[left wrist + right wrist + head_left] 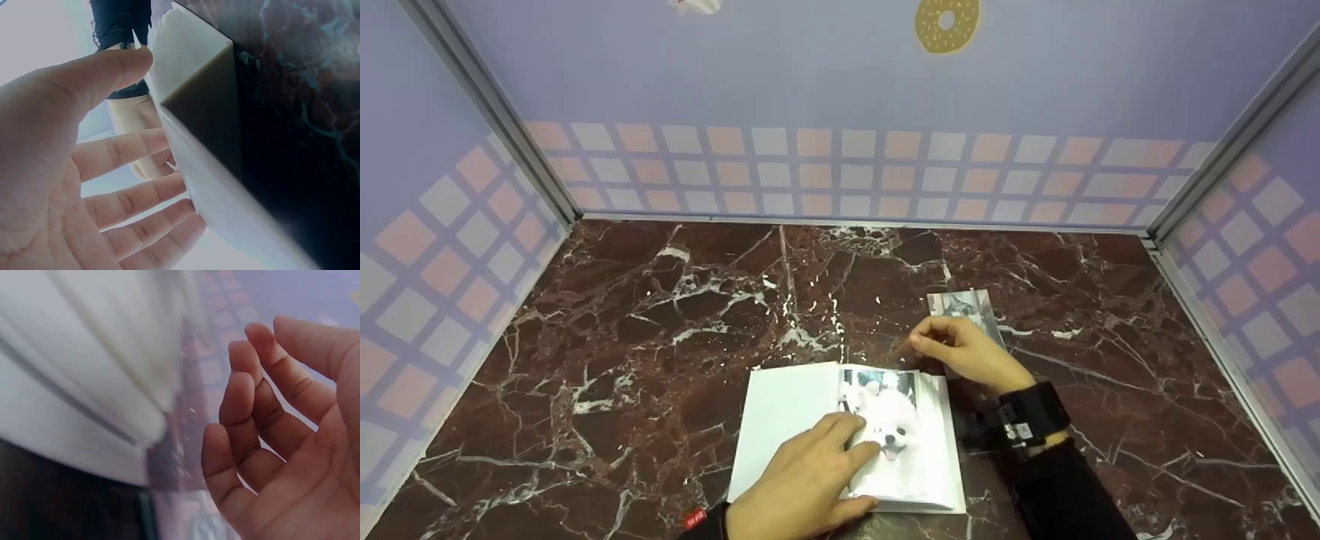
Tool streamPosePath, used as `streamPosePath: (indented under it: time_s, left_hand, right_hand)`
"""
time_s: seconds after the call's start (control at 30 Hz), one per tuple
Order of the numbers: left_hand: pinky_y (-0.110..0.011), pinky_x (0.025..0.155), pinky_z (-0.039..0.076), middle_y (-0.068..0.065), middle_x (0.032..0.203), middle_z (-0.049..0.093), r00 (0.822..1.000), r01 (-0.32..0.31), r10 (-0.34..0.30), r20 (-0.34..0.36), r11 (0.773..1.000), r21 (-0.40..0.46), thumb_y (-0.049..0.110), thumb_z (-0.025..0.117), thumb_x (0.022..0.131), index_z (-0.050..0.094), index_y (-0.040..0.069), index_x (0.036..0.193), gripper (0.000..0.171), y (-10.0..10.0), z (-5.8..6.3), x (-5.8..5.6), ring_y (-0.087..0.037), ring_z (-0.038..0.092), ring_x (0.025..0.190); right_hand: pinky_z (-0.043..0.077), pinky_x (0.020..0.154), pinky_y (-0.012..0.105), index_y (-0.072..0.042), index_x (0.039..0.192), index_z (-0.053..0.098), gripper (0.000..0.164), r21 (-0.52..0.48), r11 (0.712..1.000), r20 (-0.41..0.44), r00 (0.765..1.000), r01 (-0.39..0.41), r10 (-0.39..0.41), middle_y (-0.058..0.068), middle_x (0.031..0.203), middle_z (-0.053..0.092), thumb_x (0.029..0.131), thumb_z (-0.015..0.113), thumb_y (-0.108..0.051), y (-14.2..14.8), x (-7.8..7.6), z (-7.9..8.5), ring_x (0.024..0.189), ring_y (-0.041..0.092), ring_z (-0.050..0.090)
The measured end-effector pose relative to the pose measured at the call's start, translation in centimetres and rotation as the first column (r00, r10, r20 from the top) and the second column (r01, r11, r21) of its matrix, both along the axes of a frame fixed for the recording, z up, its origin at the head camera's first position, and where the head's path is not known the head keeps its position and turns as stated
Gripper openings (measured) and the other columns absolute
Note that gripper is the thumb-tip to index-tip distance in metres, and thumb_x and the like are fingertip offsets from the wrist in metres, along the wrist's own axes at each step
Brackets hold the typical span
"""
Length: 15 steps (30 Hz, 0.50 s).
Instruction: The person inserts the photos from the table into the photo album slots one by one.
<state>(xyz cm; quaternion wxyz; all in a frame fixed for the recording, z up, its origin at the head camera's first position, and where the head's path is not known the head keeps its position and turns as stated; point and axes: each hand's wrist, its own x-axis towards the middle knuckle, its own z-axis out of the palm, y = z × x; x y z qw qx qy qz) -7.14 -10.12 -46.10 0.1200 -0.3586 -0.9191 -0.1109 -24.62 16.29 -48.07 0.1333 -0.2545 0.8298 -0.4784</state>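
An open photo album (787, 397) with white pages lies on the marbled table. Its right page shows a photo of a fluffy white dog (889, 420). My left hand (806, 472) rests over the album's inner fold, fingers extended and fingertips on the dog photo. In the left wrist view, that hand's fingers (135, 202) lie along the white cover, with the fanned page edges (177, 56) beside the thumb. Just right of the album, my right hand (971, 352) is raised with loosely bent fingers, thumb close to the index finger and nothing between them.
A loose photo (960, 306) of a grey animal lies beyond the album, partly hidden behind my right hand. Lilac panels with pink and white checks (859, 172) enclose the table (622, 360) at the back and both sides.
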Motion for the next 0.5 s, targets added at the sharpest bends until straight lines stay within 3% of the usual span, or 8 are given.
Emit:
streamPosePath:
  time_s: [0.2,0.33,0.5]
  left_hand:
    - [-0.033,0.089,0.058,-0.006,0.124,0.059,0.999,-0.003,0.003,0.038,1.000,0.000,0.056,0.076,0.081,0.068,0.019,0.118,0.053,0.4,0.0,0.1,-0.018,0.057,0.116]
    - [-0.032,0.089,0.058,-0.006,0.124,0.060,0.999,-0.004,0.004,0.046,1.000,-0.001,0.056,0.075,0.082,0.069,0.020,0.117,0.052,0.9,0.2,0.1,-0.018,0.057,0.116]
    - [-0.031,0.081,0.059,-0.004,0.120,0.062,1.000,0.006,-0.006,0.006,1.000,0.002,0.055,0.074,0.082,0.069,0.020,0.112,0.047,1.5,0.2,0.0,-0.018,0.059,0.113]
  right_hand:
    - [0.059,0.078,0.039,-0.004,0.105,0.070,0.029,-0.063,0.996,0.001,0.998,0.068,-0.068,0.024,0.101,0.069,0.099,0.063,-0.031,1.7,-0.4,1.0,0.088,0.040,0.066]
    - [0.059,0.078,0.038,0.002,0.105,0.069,0.030,-0.095,0.992,-0.003,0.997,0.080,-0.081,0.026,0.099,0.069,0.099,0.063,-0.027,2.4,-0.5,1.3,0.086,0.036,0.067]
    - [0.059,0.080,0.036,-0.001,0.106,0.069,0.026,-0.106,0.989,0.014,0.995,0.102,-0.101,0.023,0.098,0.069,0.099,0.063,-0.025,3.0,-0.5,1.5,0.088,0.032,0.069]
